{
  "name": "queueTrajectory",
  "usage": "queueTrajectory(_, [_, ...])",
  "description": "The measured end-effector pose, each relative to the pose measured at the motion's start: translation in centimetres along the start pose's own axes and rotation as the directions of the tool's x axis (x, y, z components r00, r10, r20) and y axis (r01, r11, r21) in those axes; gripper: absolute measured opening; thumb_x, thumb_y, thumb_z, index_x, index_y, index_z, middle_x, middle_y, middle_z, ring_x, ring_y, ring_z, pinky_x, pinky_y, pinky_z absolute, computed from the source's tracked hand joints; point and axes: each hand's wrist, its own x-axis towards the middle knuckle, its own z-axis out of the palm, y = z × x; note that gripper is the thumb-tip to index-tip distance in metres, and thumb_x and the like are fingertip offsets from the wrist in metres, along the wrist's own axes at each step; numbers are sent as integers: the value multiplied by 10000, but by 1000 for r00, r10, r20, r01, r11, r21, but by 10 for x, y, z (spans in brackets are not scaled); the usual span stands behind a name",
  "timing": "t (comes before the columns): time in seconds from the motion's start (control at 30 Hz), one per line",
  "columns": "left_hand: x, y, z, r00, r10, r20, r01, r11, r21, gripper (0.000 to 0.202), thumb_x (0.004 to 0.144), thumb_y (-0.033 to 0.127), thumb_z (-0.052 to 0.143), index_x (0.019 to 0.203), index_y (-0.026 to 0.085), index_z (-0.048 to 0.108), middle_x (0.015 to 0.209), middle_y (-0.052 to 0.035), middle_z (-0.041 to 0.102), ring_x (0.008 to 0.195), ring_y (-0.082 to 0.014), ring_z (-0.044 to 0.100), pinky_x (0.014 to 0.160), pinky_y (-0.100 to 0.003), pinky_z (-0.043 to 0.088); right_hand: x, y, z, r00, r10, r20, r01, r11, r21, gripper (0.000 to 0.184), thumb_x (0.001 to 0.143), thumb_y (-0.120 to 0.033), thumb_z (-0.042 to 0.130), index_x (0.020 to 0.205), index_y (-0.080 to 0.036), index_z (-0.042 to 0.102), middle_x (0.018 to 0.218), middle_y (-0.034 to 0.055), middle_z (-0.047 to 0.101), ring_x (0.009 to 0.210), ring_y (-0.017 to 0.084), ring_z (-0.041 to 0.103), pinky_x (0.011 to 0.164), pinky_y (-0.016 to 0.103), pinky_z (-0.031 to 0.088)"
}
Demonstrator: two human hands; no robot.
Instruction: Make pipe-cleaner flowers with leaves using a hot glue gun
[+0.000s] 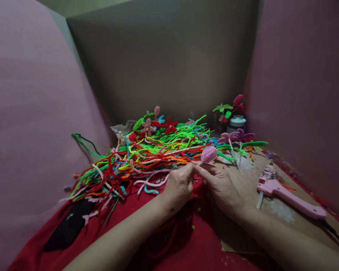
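A pink pipe-cleaner flower bud [209, 154] points up and to the right just above my fingertips. My left hand [179, 184] is closed, its thumb and fingers pinching the base of the bud. From the other side my right hand [222, 184] pinches the same spot, thumb against fingers, so both hands meet there. The stem end is mostly hidden by my fingers. Right behind my hands spreads a large heap of coloured pipe cleaners [155, 150], mainly green, red, orange and white.
On a cardboard sheet [237, 237] at right lies a pink glue gun [290, 197] with its cord. Purple flowers [238, 136] and a lidded jar [237, 122] stand behind it. A dark flat object [69, 226] rests on the red cloth [186, 241] at left. Walls enclose three sides.
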Motion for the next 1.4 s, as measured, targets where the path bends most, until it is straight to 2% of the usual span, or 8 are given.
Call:
queueTrajectory(0.1, [0, 2, -5, 981, -191, 6, 179, 907, -381, 201, 880, 210, 416, 726, 159, 536, 581, 43, 446, 512, -65, 390, 524, -187, 329, 3, -7, 2, 998, -25, 55, 31, 994, -104, 188, 759, -301, 629, 874, -202, 738, 925, 38, 695, 944, 211, 584, 880, 346, 421])
queueTrajectory(0.3, [-2, 1, -9, 870, -392, 299, 455, 404, -793, 239, 829, 373, 528, 762, 145, 557, 498, 74, 381, 393, -33, 287, 392, -161, 221, 8, -15, 0, 977, 108, 182, -70, 976, -204, 177, 776, -294, 611, 860, -202, 736, 825, 21, 694, 773, 172, 596, 794, 318, 446])
queueTrajectory(0.5, [-6, -4, -3, 831, -236, 504, 509, -42, -860, 172, 818, 324, 570, 775, 161, 537, 482, 89, 372, 338, -14, 193, 342, -139, 183, 9, -10, -9, 952, 217, 218, -203, 975, -85, 129, 739, -252, 631, 801, -202, 732, 761, 16, 681, 736, 167, 574, 784, 312, 435])
queueTrajectory(0.73, [-8, -9, -7, 766, -21, 642, 620, -238, -748, 153, 827, 241, 551, 721, 131, 546, 469, 91, 322, 329, -14, 137, 313, -139, 239, 6, -2, -7, 944, 258, 204, -296, 937, 186, 115, 638, -162, 683, 747, -195, 701, 649, -9, 631, 671, 142, 560, 754, 307, 436])
queueTrajectory(0.87, [-6, -6, -8, 756, -98, 647, 644, -67, -762, 172, 841, 298, 522, 752, 151, 527, 483, 88, 343, 331, -24, 167, 325, -154, 232, 4, 2, -7, 952, 243, 186, -283, 931, 229, 92, 655, -188, 682, 747, -191, 683, 678, 4, 644, 670, 152, 579, 728, 306, 453])
queueTrajectory(1.0, [-9, 1, -3, 873, -334, 357, 488, 572, -659, 209, 869, 330, 449, 751, 170, 513, 561, 40, 458, 425, -66, 369, 424, -188, 291, 2, 9, -9, 946, 271, 177, -308, 923, 231, 106, 692, -280, 670, 779, -222, 675, 634, -7, 636, 576, 156, 565, 608, 304, 456])
queueTrajectory(1.1, [-16, 0, 2, 971, -228, 76, 240, 912, -333, 148, 866, 270, 447, 788, 183, 537, 695, -2, 537, 616, -111, 482, 604, -225, 359, 0, 7, -6, 971, 225, 86, -238, 950, 203, 111, 653, -267, 713, 750, -223, 684, 691, -3, 662, 656, 162, 582, 676, 303, 455])
queueTrajectory(1.4, [-17, 3, -1, 973, -221, 62, 229, 916, -330, 237, 897, 273, 397, 736, 184, 545, 618, 15, 497, 551, -92, 433, 570, -206, 323, -3, -1, 1, 981, 190, 46, -195, 969, 154, 144, 646, -349, 725, 753, -258, 696, 792, 11, 697, 792, 211, 615, 809, 360, 456])
